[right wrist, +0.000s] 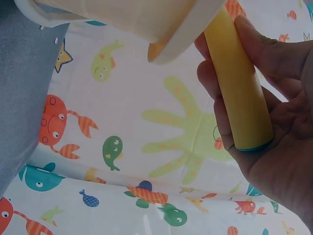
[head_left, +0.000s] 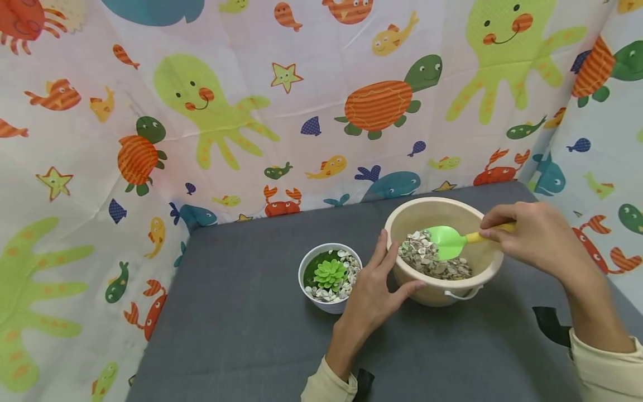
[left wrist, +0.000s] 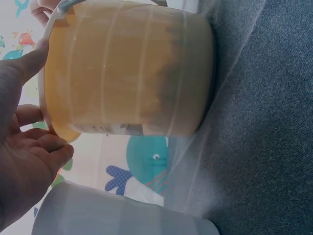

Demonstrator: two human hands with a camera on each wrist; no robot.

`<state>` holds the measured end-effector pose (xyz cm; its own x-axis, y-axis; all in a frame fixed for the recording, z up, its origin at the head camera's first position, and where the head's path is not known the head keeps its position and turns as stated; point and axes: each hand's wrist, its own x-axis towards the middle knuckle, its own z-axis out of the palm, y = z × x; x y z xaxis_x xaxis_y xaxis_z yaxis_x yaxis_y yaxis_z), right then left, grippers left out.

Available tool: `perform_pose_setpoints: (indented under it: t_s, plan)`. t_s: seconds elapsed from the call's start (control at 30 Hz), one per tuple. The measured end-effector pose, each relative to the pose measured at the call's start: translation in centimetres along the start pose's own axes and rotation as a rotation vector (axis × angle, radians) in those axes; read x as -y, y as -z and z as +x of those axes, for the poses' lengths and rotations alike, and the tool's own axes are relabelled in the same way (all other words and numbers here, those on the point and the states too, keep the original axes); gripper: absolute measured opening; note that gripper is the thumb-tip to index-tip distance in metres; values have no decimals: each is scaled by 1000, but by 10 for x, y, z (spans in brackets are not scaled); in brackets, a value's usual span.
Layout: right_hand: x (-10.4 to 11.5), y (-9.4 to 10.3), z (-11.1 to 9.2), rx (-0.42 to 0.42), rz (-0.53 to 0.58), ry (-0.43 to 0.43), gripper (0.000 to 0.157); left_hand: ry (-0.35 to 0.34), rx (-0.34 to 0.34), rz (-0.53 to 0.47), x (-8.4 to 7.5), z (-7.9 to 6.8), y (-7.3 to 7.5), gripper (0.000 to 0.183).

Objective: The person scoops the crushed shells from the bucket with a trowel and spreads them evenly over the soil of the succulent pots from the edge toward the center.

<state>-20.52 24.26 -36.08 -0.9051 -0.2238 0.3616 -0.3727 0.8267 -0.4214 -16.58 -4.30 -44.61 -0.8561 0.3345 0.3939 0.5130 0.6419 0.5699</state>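
A cream plastic bucket (head_left: 436,293) holds a heap of small shells and shell bits (head_left: 432,259). My right hand (head_left: 534,237) grips the yellow handle (right wrist: 239,85) of a toy shovel, whose green blade (head_left: 447,241) lies over the shells inside the bucket. At the bucket's left side, my left hand (head_left: 369,293) holds the rim, with thumb and fingers spread apart along it. Left of that hand stands a white pot (head_left: 329,307) with a green succulent (head_left: 330,274), white shells and a dark green surface inside; the left hand partly covers its right side.
A grey cloth (head_left: 241,301) covers the table. Behind and on both sides hangs a white curtain (head_left: 311,50) printed with sea animals. The bucket's white handle (head_left: 462,293) hangs down in front. Two tiny white bits lie on the cloth beside the bucket in the right wrist view.
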Motion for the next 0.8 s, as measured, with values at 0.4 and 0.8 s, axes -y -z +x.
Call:
perform_pose_setpoints:
  t_s: [0.4, 0.8]
  plan:
    - [2, 6, -5, -75, -10, 26, 11, 16, 13, -9, -1, -1, -1, 89]
    - [6, 11, -8, -84, -18, -2, 11, 32, 38, 7, -3, -2, 1, 91]
